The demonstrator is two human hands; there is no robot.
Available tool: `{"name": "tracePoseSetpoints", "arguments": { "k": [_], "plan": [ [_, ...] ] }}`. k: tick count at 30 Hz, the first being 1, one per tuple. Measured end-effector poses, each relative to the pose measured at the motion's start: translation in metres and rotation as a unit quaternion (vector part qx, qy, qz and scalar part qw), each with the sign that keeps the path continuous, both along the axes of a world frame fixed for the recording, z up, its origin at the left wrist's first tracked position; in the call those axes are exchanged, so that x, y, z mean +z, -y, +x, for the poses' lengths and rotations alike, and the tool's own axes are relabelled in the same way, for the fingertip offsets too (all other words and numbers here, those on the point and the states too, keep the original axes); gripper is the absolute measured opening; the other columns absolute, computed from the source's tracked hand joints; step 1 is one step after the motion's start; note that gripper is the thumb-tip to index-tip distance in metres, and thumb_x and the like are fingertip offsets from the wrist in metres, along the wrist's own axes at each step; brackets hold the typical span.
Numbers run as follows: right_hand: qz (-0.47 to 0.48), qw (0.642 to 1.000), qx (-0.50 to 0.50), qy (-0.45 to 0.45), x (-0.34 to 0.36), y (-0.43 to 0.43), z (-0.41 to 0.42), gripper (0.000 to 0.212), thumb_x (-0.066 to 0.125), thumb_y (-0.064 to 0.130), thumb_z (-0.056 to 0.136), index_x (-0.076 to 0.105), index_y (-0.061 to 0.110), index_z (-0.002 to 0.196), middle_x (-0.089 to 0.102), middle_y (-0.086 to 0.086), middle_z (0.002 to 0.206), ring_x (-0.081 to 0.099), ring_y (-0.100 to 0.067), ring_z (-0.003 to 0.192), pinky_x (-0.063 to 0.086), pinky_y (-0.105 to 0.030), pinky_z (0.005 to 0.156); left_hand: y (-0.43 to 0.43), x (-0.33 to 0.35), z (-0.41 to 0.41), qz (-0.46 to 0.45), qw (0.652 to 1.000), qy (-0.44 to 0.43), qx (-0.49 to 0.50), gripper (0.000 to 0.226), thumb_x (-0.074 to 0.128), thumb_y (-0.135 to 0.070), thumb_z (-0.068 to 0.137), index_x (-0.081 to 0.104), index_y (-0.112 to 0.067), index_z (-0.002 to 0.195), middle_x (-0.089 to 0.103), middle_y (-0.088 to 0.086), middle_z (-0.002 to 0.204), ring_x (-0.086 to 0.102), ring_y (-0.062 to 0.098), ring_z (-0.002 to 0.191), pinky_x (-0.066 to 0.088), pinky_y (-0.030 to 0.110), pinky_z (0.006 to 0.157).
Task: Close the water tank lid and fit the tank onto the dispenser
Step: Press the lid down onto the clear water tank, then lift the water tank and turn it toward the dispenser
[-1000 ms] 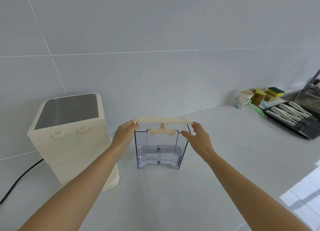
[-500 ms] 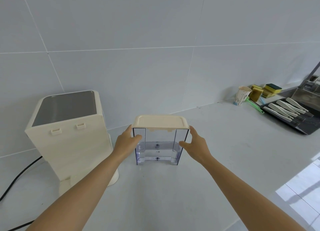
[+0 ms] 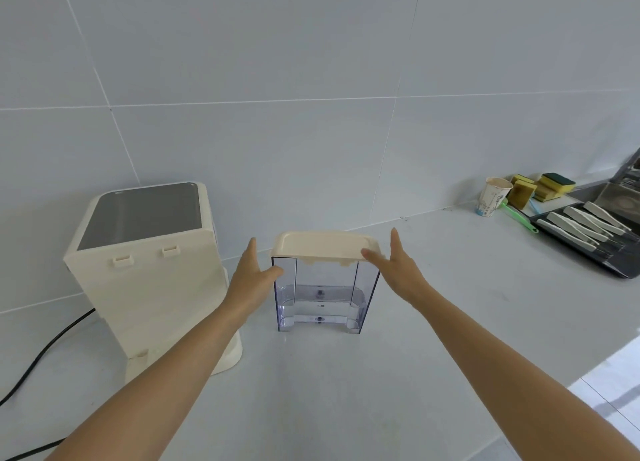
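A clear water tank (image 3: pixel 320 298) stands upright on the white counter, with a little water at its bottom. Its cream lid (image 3: pixel 323 246) lies flat on top. My left hand (image 3: pixel 252 277) is at the tank's left side, fingers extended and thumb touching the upper left corner. My right hand (image 3: pixel 398 266) is at the right side, thumb resting on the lid's right edge, fingers spread upward. Neither hand grips the tank. The cream dispenser (image 3: pixel 149 256) stands to the left, its back with two small clips facing me.
A black power cord (image 3: pixel 41 353) runs from the dispenser to the left. At the far right stand a paper cup (image 3: pixel 493 197), sponges (image 3: pixel 540 187), a green brush and a dark tray (image 3: pixel 588 239) of white-handled utensils. The counter edge is at the lower right.
The lid came down from above the tank and now sits on it. Both hands slid from the lid's ends to the tank's sides and opened.
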State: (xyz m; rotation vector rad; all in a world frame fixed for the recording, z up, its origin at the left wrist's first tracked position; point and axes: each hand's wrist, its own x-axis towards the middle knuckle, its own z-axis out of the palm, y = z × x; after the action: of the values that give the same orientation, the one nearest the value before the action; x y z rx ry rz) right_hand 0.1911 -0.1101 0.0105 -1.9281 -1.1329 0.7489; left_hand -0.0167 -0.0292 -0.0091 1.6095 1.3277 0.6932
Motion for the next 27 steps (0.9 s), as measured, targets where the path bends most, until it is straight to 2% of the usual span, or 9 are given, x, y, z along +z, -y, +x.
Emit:
{"name": "tracePoseSetpoints", "arguments": {
  "k": [4, 7, 14, 16, 18, 20, 22, 24, 27],
  "plan": [
    [-0.018, 0.999, 0.037, 0.031, 0.002, -0.021, 0.003, 0.073, 0.039, 0.04, 0.093, 0.0, 0.011, 0.147, 0.005, -0.006, 0.158, 0.014, -0.023, 0.144, 0.015, -0.036, 0.114, 0.012, 0.006, 0.011, 0.126, 0.982, -0.126, -0.066, 0.07, 0.049, -0.02, 0.086, 0.009, -0.025, 0.144, -0.002, 0.006, 0.156, 0.004, 0.02, 0.143, 0.015, 0.037, 0.113],
    [-0.052, 0.994, 0.065, 0.071, 0.002, -0.034, 0.002, 0.069, 0.035, 0.04, 0.094, 0.003, 0.009, 0.147, 0.009, -0.009, 0.157, 0.017, -0.026, 0.142, 0.017, -0.036, 0.113, 0.019, 0.002, 0.02, 0.17, 0.955, -0.212, -0.115, 0.07, 0.047, -0.027, 0.088, 0.006, -0.024, 0.144, -0.008, 0.007, 0.156, -0.002, 0.022, 0.143, 0.011, 0.039, 0.115],
    [-0.084, 0.993, 0.058, 0.059, 0.007, -0.05, 0.002, 0.068, 0.039, 0.037, 0.094, 0.009, 0.006, 0.146, 0.024, -0.017, 0.152, 0.027, -0.031, 0.137, 0.026, -0.037, 0.108, 0.029, -0.013, 0.03, 0.122, 0.937, -0.298, -0.136, 0.075, 0.037, -0.037, 0.09, -0.014, -0.017, 0.142, -0.024, 0.005, 0.153, -0.021, 0.018, 0.14, -0.002, 0.051, 0.114],
    [-0.099, 0.991, 0.048, 0.069, 0.009, -0.052, 0.002, 0.058, 0.043, 0.033, 0.093, 0.025, 0.003, 0.139, 0.037, -0.019, 0.142, 0.038, -0.032, 0.127, 0.036, -0.035, 0.098, 0.029, -0.017, 0.03, 0.128, 0.932, -0.311, -0.137, 0.075, 0.033, -0.041, 0.091, -0.016, -0.014, 0.141, -0.026, 0.005, 0.152, -0.024, 0.017, 0.139, -0.005, 0.05, 0.114],
    [-0.106, 0.989, 0.046, 0.088, 0.01, -0.052, 0.002, 0.031, 0.045, 0.028, 0.091, 0.046, 0.002, 0.108, 0.05, -0.017, 0.11, 0.047, -0.029, 0.097, 0.04, -0.028, 0.068, 0.028, -0.02, 0.029, 0.13, 0.932, -0.307, -0.14, 0.076, 0.031, -0.043, 0.092, -0.018, -0.012, 0.141, -0.028, 0.006, 0.151, -0.026, 0.017, 0.138, -0.007, 0.05, 0.114],
    [-0.11, 0.988, 0.041, 0.102, 0.01, -0.051, 0.002, 0.022, 0.047, 0.025, 0.089, 0.042, 0.005, 0.084, 0.046, -0.007, 0.082, 0.042, -0.023, 0.077, 0.029, -0.024, 0.052, 0.027, -0.022, 0.03, 0.123, 0.939, -0.289, -0.138, 0.077, 0.03, -0.044, 0.092, -0.02, -0.012, 0.14, -0.029, 0.004, 0.151, -0.027, 0.016, 0.138, -0.009, 0.049, 0.114],
    [-0.112, 0.987, 0.034, 0.107, 0.01, -0.049, 0.001, 0.028, 0.048, 0.024, 0.088, 0.036, 0.01, 0.068, 0.036, 0.0, 0.066, 0.036, -0.017, 0.062, 0.023, -0.023, 0.049, 0.026, -0.025, 0.03, 0.119, 0.947, -0.27, -0.129, 0.077, 0.029, -0.045, 0.092, -0.022, -0.011, 0.139, -0.03, 0.003, 0.15, -0.028, 0.016, 0.137, -0.01, 0.047, 0.113],
    [-0.119, 0.986, 0.036, 0.11, 0.009, -0.045, 0.001, 0.031, 0.049, 0.024, 0.086, 0.031, 0.012, 0.064, 0.032, 0.001, 0.064, 0.03, -0.014, 0.056, 0.021, -0.024, 0.05, 0.023, -0.026, 0.031, 0.112, 0.955, -0.248, -0.12, 0.077, 0.028, -0.046, 0.092, -0.023, -0.011, 0.139, -0.031, 0.004, 0.15, -0.027, 0.016, 0.138, -0.011, 0.047, 0.113],
    [-0.122, 0.986, 0.052, 0.099, 0.009, -0.035, 0.0, 0.018, 0.05, 0.027, 0.087, 0.046, 0.009, 0.085, 0.046, -0.003, 0.079, 0.042, -0.018, 0.07, 0.028, -0.024, 0.054, 0.014, -0.026, 0.034, 0.09, 0.966, -0.215, -0.109, 0.078, 0.027, -0.047, 0.092, -0.024, -0.01, 0.138, -0.032, 0.004, 0.15, -0.025, 0.017, 0.139, -0.011, 0.046, 0.114]
  ]
}}
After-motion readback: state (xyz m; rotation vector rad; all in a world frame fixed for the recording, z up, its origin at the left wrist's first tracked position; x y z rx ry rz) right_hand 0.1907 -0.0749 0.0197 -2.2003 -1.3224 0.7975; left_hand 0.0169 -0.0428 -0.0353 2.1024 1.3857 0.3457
